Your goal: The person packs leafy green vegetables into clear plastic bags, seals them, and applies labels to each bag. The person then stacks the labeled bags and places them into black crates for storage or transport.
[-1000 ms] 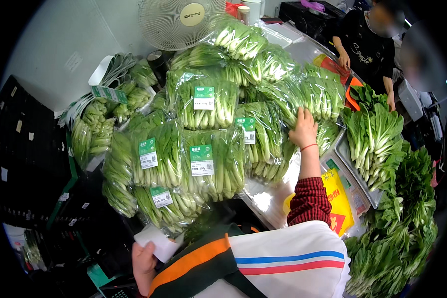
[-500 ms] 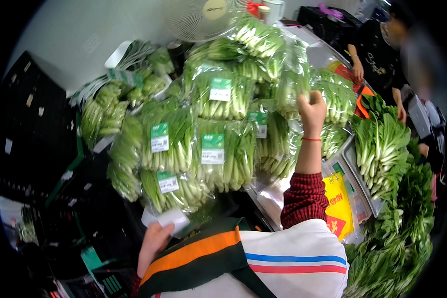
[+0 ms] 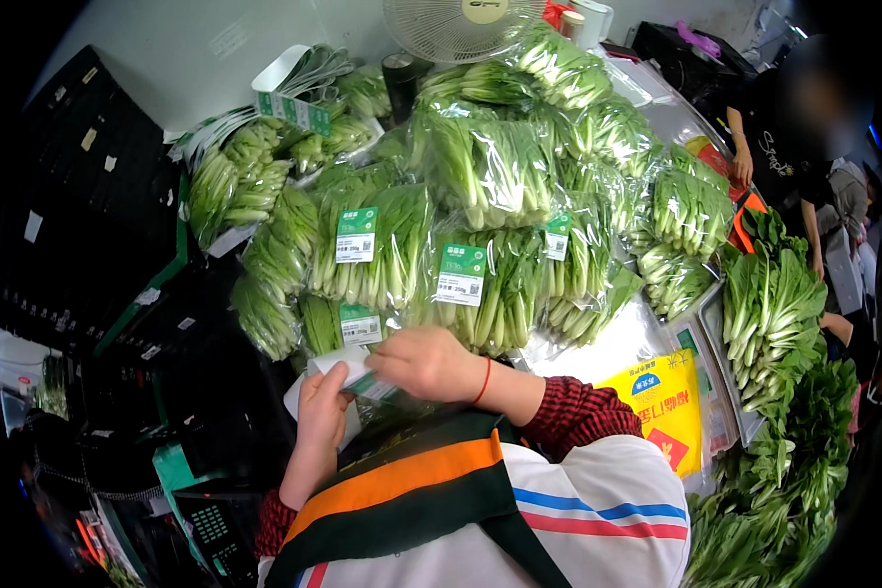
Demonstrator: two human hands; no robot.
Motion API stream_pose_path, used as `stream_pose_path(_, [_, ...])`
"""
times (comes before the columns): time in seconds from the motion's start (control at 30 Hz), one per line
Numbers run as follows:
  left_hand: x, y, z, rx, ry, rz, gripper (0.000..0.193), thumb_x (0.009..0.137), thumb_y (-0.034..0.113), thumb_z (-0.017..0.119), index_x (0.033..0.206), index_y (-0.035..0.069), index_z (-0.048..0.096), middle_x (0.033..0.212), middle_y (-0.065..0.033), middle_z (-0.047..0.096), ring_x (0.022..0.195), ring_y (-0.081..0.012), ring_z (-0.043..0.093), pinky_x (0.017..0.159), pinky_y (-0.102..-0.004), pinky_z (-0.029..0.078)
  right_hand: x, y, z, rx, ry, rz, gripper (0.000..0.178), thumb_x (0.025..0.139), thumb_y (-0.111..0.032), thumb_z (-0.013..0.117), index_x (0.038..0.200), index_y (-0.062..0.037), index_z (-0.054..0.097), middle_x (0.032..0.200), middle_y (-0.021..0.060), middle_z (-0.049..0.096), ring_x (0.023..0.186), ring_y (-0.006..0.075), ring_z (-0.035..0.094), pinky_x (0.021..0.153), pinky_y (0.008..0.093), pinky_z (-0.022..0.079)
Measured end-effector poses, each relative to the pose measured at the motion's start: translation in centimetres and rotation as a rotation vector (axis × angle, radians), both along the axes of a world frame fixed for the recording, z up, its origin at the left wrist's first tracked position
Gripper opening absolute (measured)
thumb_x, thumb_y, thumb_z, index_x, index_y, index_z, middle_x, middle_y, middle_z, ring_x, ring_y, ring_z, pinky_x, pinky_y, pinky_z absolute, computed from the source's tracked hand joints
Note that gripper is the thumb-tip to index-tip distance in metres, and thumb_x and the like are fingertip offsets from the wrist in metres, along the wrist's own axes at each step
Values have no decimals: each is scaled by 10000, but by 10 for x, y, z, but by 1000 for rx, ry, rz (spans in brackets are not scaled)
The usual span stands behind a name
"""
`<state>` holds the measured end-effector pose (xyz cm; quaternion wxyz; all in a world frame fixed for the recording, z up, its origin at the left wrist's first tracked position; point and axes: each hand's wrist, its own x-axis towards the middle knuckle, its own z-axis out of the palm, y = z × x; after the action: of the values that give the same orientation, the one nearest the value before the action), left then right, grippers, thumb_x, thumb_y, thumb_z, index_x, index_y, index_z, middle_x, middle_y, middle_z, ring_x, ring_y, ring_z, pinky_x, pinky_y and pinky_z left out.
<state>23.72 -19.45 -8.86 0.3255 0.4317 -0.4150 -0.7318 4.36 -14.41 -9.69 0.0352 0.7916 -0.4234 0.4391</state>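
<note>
My left hand (image 3: 318,419) is closed round a white strip of labels (image 3: 331,365) low in front of me, thumb on top. My right hand (image 3: 426,363) reaches across to it, its fingers pinched at the edge of a green and white label (image 3: 370,386). Just beyond my hands are stacked clear bags of leafy greens. A labelled bag (image 3: 370,235) and another labelled bag (image 3: 490,289) face me. On top of the pile lies a bag of greens (image 3: 490,171) with no label showing. A small bag corner with a label (image 3: 360,325) shows right behind the strip.
Black crates (image 3: 83,186) are stacked at the left. A fan (image 3: 461,24) and a black cylinder (image 3: 400,83) stand at the back. Loose leafy greens (image 3: 769,314) lie at the right, beside a yellow printed bag (image 3: 661,407). Another person's arm (image 3: 740,152) shows at the far right.
My right hand has let go of a bag of greens and come back left and nearer, to the label strip. An unlabelled bag now covers the pile's middle. The view has shifted slightly.
</note>
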Motion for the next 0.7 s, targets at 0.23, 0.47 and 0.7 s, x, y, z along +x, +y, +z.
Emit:
stream_pose_path(0.23, [-11,0,0,119,121,55,277,897,172,518,1056,-52,556,954,-136,619,810,-188,608,691,-303,481,-11,2,7,-81,-177,81,131,694,-18,598,817,-61,617,810,52,588,703,193,590,569,277,484])
stream_pose_path(0.47, [-2,-16,-9,-80,144,120,352,917,194,497,1097,-108,515,1065,-167,589,962,-247,588,849,-364,454,-199,-50,29,-26,-589,-769,197,746,-109,673,906,-11,612,836,81,625,759,206,597,669,302,484])
stream_pose_path(0.7, [46,-11,12,-266,11,-48,377,917,203,498,1141,-100,482,1070,-182,584,959,-271,589,875,-392,437,-300,46,6,237,144,-1441,529,689,0,627,1195,6,473,1199,200,506,1169,317,448,1009,385,351])
